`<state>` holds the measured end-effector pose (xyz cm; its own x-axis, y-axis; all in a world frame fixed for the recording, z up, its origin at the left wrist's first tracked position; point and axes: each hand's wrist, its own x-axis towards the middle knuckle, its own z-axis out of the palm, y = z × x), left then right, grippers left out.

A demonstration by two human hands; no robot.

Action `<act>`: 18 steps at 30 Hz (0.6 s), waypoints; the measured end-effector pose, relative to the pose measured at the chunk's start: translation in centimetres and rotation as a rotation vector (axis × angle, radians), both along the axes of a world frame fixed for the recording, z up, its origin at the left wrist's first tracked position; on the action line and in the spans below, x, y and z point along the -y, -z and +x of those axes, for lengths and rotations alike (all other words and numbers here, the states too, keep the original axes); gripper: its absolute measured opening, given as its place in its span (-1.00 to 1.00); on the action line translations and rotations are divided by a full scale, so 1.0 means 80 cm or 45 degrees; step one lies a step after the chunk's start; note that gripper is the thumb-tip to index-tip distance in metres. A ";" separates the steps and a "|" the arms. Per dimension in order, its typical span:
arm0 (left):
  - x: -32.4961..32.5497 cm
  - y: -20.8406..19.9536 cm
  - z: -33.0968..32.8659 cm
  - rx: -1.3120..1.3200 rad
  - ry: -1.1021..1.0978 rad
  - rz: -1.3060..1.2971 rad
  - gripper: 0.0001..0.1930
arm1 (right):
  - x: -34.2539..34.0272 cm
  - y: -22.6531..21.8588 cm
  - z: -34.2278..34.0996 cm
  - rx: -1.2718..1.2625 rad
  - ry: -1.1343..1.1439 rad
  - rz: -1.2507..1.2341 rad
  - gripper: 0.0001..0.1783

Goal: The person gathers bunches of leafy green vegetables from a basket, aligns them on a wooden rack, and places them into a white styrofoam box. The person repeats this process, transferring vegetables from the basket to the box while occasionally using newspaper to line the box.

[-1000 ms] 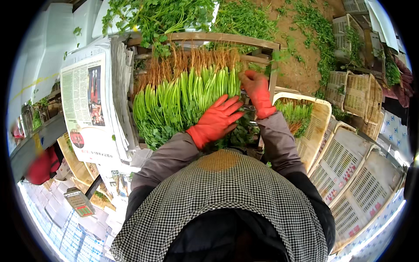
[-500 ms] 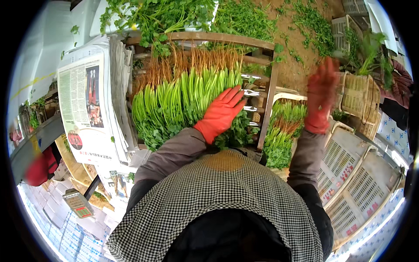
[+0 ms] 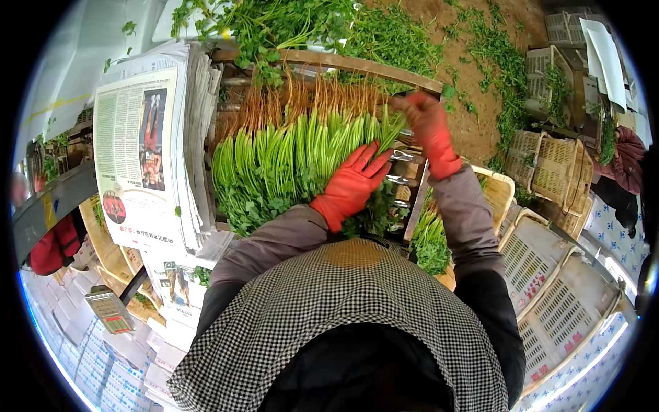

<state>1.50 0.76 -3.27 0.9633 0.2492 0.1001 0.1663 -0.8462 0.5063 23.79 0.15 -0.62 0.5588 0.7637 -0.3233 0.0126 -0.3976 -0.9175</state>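
Note:
A row of leafy green stalks that look like coriander (image 3: 274,151) lies in a brown frame (image 3: 357,62), roots away from me and leaves toward me. My left hand (image 3: 350,189), in a red glove, rests on the right part of the row with its fingers stretched out. At the row's far right end is my right hand (image 3: 429,127), also red-gloved and somewhat blurred. Its fingers are closed on the root ends of the rightmost stalks, which lean toward it. Metal clips (image 3: 400,156) show along the frame's right side.
Stacked newspapers (image 3: 130,158) stand left of the frame. A crate of more greens (image 3: 431,240) is at its right, partly behind my right arm. Pale plastic crates (image 3: 542,254) line the right side. Loose greens (image 3: 391,38) cover the floor beyond. A small scale-like device (image 3: 110,309) is at lower left.
My right hand has swung left from over the floor to the right end of the row and closed on the roots. A blurred green bunch at the upper right is gone. My left hand stays on the stalks.

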 end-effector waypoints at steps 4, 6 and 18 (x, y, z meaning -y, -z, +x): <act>0.000 0.002 -0.006 0.005 -0.023 -0.027 -0.33 | -0.013 -0.013 0.062 -0.576 0.272 0.600 -0.77; 0.000 0.001 -0.010 -0.018 -0.017 -0.055 -0.33 | 0.003 -0.013 0.117 -0.951 0.178 1.054 -0.72; -0.008 -0.021 -0.023 0.113 0.003 0.009 -0.40 | -0.005 0.074 -0.057 0.549 -0.188 -0.039 -0.42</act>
